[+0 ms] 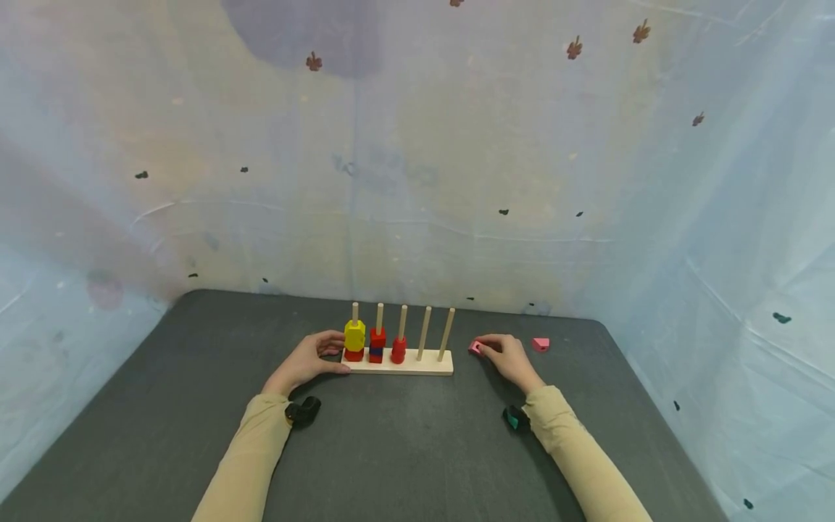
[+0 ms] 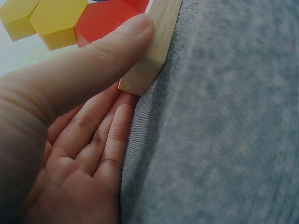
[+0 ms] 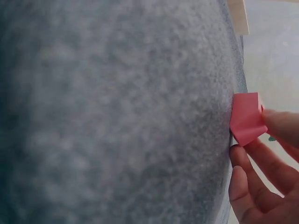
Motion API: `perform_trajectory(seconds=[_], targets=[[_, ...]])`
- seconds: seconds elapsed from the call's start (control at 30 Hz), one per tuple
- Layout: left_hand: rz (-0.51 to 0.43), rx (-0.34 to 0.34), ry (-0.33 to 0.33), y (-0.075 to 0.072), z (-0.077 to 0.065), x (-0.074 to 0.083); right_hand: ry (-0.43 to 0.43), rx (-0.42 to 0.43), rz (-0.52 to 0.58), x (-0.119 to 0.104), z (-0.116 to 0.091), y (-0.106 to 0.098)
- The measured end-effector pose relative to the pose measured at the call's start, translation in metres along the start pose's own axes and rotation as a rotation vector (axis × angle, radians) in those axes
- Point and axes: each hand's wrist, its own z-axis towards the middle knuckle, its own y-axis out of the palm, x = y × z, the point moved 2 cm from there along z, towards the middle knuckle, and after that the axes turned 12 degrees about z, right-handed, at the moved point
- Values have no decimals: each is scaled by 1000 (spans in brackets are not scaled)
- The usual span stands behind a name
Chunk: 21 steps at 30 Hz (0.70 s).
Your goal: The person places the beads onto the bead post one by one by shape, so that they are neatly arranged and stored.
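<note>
My left hand (image 1: 313,360) grips the left end of a pale wooden peg stand (image 1: 401,368), thumb along its front edge. In the left wrist view the thumb lies over the wooden base (image 2: 161,39) and the fingers reach round behind its corner. Yellow beads (image 1: 355,336) sit above a red one on the first peg. The second peg bears red and dark blue blocks (image 1: 377,346), the third red rounded beads (image 1: 399,351); the two right pegs are bare. To the right of the stand, my right hand (image 1: 510,358) pinches a pink notched block (image 3: 247,119) between thumb and fingers.
Another pink block (image 1: 541,344) lies on the dark grey table (image 1: 404,449), just right of my right hand. A pale patterned plastic sheet (image 1: 417,181) hangs behind the table and along its sides. Black straps (image 1: 304,412) are on both wrists.
</note>
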Motion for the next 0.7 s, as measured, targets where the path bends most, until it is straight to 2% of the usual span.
perform_trajectory(seconds=[0.33, 0.7], targets=[[-13, -9, 15, -1, -1, 1, 37, -35, 18, -3, 3, 2], [-26, -5, 29, -1, -2, 1, 29, -45, -6, -1, 4, 1]])
